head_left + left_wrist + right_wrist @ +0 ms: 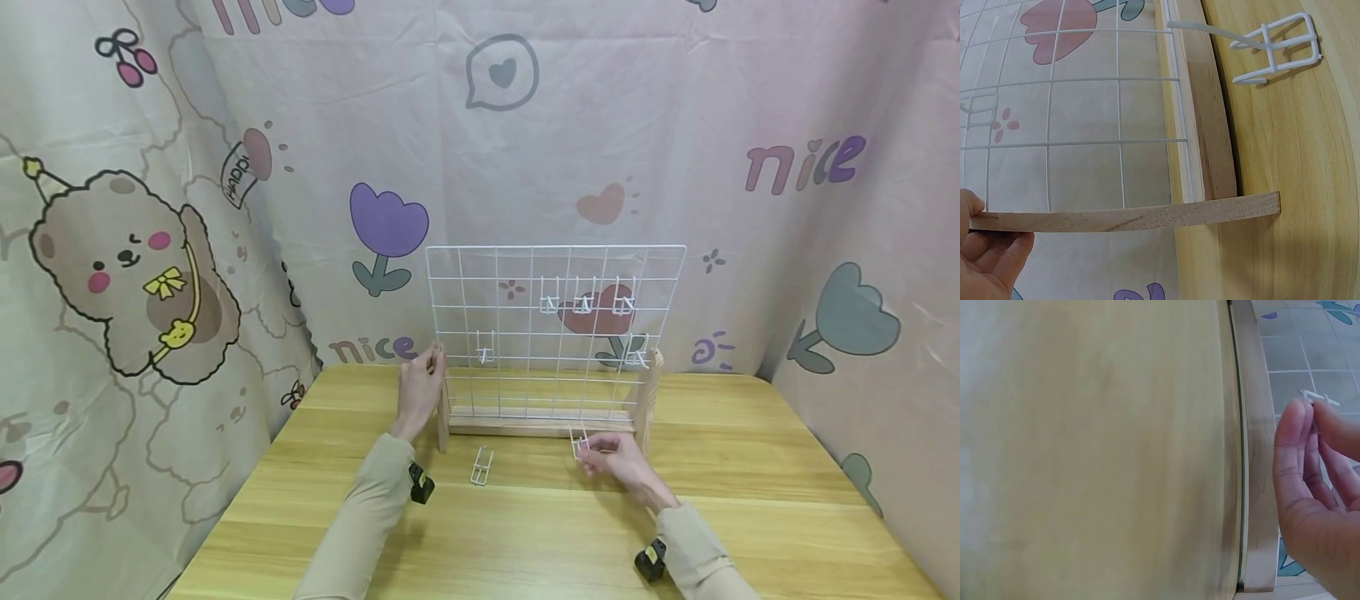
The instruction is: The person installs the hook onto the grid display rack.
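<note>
At the stand's left side, my left hand [420, 390] grips the top of a wooden upright [1141, 217], thumb on one face and fingers on the other. My right hand [621, 463] pinches a small white wire hook [578, 445] between thumb and fingertips, in front of the base bar; in the right wrist view the fingers [1292, 434] hide most of it. A white wire grid panel [555, 246] leans back in the wooden stand. Another white hook [1291, 45] lies on the table before the stand, between the hands.
Three hooks, the middle one [583, 303] among them, hang in a row at the grid's upper right. Lower down hang a left hook [484, 353] and a right hook [637, 357]. The wooden table [525, 542] meets a printed curtain [480, 167] behind the stand.
</note>
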Tool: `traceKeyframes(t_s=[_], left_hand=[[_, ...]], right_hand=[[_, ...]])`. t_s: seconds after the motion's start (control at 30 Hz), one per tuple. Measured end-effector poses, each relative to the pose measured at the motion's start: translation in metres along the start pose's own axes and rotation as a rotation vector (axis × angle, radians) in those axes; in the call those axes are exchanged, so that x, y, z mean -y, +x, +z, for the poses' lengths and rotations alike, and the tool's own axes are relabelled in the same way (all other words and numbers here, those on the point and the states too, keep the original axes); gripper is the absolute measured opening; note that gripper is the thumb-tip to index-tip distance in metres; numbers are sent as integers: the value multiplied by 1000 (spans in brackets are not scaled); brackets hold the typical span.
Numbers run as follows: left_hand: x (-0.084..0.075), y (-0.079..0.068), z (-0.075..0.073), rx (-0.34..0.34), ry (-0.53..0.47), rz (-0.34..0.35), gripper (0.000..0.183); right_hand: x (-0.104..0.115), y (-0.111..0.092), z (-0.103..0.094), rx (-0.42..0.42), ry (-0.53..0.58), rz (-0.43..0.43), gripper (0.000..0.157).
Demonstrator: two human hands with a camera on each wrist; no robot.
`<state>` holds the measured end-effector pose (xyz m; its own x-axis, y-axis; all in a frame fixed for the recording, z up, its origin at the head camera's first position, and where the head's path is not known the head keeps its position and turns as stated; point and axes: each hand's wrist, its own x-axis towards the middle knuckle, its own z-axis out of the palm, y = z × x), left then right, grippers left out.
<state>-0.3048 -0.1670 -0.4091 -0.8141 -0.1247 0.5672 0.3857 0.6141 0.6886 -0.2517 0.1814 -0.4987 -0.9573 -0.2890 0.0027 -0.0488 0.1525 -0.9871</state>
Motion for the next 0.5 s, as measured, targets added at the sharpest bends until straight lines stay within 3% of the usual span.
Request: traceKeyframes(t_s=[0.5], left_hand=[[-1,0,0,-1,-14,-20,35]], right_hand=[[8,4,4,-227,136,8,26]])
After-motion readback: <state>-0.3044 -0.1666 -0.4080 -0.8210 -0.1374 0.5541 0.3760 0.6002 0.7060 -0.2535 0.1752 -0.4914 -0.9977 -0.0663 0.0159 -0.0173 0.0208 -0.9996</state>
